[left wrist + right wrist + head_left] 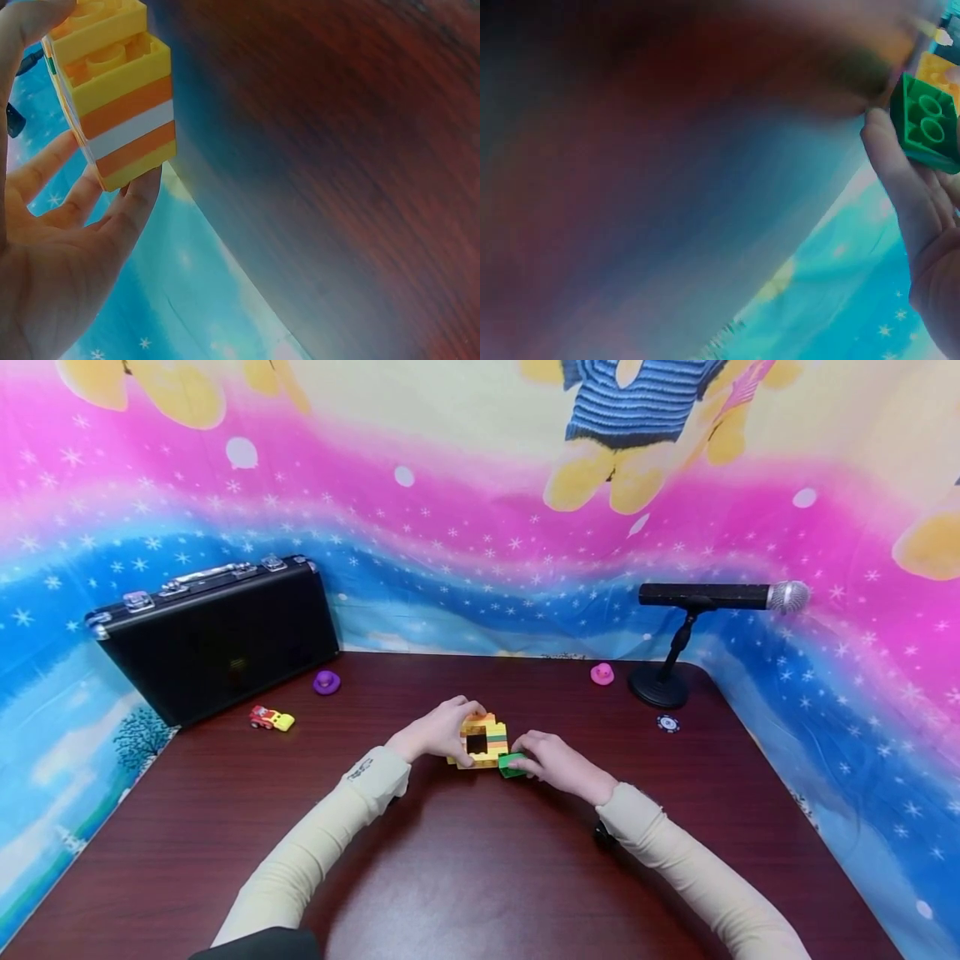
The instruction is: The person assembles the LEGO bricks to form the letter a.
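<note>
My left hand grips a built piece of toy building bricks from its left side, thumb in front and fingers behind. Yellow, orange and white layers of this brick piece show in the left wrist view, and a square hole opens in its middle in the head view. Right beside its lower right corner, my right hand pinches a green building brick. The hollow underside of the green brick faces the right wrist camera. Whether the green brick touches the built piece, I cannot tell.
A black case stands at the back left, near a red and yellow toy car and a purple rubber duck. Towards the back right are a pink duck, a microphone on a stand and a poker chip.
</note>
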A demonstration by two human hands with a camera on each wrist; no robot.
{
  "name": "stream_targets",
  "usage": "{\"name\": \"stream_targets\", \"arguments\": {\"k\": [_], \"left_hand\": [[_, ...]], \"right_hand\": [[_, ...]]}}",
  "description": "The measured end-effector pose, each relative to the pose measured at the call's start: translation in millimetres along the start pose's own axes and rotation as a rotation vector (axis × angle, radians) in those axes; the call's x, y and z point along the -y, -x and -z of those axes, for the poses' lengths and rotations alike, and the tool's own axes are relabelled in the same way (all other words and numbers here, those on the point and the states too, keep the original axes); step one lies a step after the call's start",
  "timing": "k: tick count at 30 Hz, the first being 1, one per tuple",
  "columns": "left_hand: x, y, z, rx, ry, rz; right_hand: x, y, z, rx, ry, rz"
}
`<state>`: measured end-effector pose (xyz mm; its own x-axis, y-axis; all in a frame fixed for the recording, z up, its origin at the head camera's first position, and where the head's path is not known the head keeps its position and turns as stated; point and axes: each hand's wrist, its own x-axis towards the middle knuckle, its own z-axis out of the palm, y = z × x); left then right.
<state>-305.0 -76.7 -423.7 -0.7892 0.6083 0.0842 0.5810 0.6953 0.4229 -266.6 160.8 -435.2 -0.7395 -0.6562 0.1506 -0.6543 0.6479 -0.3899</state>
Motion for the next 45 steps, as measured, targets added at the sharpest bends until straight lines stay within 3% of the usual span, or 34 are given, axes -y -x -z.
{"name": "stream_targets", "arguments": {"k": [4,8,23,36,45], "left_hand": [[0.3,0.1,-0.4,0.010,-0.001,0.006],[1.8,-0.3,-0.7,0.006,-0.004,0.011],[2.7,0.6,-6.2,0.021,0.018,0.005],[8.2,-1.5,-6.3,-0.025,0.019,-0.029],[1.8,-2.2,0.1,0.004,0.019,-0.032]], "right_hand": [[-0.7,-1.1,-0.4,-0.014,0.091,0.067],[-1.1,-1.3,-0.1,-0.015,0.113,0.098],[2.7,1.8,4.9,0.035,0.094,0.019],[0.2,3.7,4.0,-0.021,0.050,0.063],[0.0,1.8,2.1,-0.015,0.063,0.072]]}}
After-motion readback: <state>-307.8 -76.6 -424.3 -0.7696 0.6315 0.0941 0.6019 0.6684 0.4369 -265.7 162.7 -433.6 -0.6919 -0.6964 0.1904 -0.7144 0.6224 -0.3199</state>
